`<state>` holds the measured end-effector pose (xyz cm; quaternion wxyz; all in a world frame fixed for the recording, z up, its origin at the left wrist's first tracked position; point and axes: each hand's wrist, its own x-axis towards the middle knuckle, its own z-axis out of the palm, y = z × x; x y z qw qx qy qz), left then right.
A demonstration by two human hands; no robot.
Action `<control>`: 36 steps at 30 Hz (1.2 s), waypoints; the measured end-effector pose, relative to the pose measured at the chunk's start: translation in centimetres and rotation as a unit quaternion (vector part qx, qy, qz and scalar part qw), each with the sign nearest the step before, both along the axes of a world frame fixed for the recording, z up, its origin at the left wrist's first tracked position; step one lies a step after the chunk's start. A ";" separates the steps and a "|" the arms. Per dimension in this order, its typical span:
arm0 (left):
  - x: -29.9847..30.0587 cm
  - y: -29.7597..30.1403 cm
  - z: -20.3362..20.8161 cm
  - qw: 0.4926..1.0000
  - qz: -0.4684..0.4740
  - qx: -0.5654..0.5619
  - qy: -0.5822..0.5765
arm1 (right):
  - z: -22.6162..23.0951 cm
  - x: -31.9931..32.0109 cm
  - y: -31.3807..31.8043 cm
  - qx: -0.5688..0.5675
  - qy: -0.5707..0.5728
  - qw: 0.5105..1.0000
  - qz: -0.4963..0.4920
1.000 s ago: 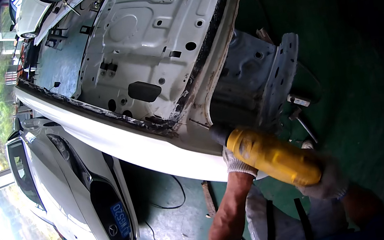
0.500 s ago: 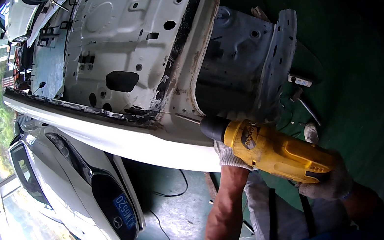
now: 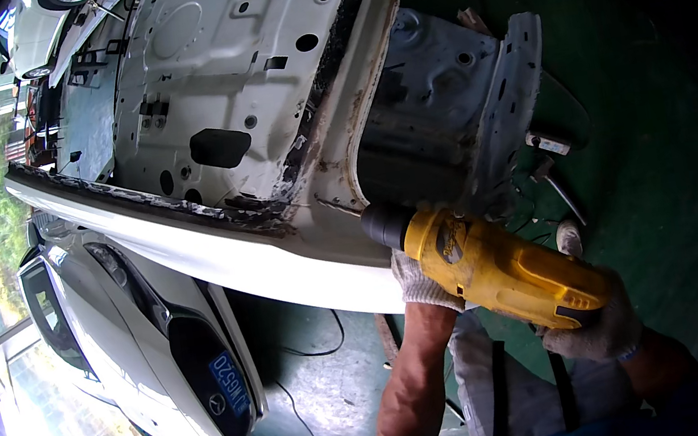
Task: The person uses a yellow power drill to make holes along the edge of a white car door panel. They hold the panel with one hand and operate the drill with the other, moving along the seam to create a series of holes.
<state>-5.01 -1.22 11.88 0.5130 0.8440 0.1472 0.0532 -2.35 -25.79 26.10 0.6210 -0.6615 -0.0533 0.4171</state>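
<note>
A yellow power drill (image 3: 501, 269) with a black chuck (image 3: 386, 226) lies slantwise across the middle of the view. Its thin bit meets the white car body panel (image 3: 320, 263) near the lower corner of a rusty-edged opening. My right hand (image 3: 599, 332), in a pale work glove, grips the drill's rear end. Under the front of the tool, my left hand (image 3: 420, 281) supports it in a knitted glove; most of its fingers are hidden behind the yellow housing.
A white car (image 3: 126, 323) stands on the left. Beyond the panel opening lies a grey metal part (image 3: 436, 78). A hammer (image 3: 560, 191) and a small boxy item (image 3: 547, 142) rest on the green floor at right. A black cable (image 3: 328, 347) trails over the floor.
The drill and both hands hold nearly the same place, with the drill's front a touch higher. The view has shifted very slightly.
</note>
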 end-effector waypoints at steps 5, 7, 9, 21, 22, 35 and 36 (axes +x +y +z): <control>1.1 1.0 0.9 0.899 -0.154 0.404 -0.062 | -0.1 -0.1 -0.1 -0.006 -0.001 1.000 0.015; 1.3 1.0 1.2 0.901 -0.154 0.402 -0.062 | -0.2 -0.1 -0.2 -0.001 -0.042 0.999 0.025; 1.3 1.0 1.3 0.900 -0.158 0.400 -0.077 | -0.4 0.0 -0.2 -0.005 -0.054 0.998 0.041; -1.4 0.3 -1.4 0.954 0.061 -0.286 0.074 | -0.4 -0.5 -0.5 -0.037 -0.015 0.999 0.014; -1.1 -0.2 -1.4 0.955 0.061 -0.285 0.051 | -0.3 -0.5 -0.5 -0.040 -0.026 0.999 0.015; 0.7 0.9 0.8 0.890 -0.163 0.424 -0.047 | -0.9 -0.6 -0.3 -0.019 -0.051 0.998 0.031; 0.7 0.9 0.7 0.890 -0.162 0.424 -0.045 | -1.0 -0.8 -0.3 -0.015 -0.050 0.998 0.026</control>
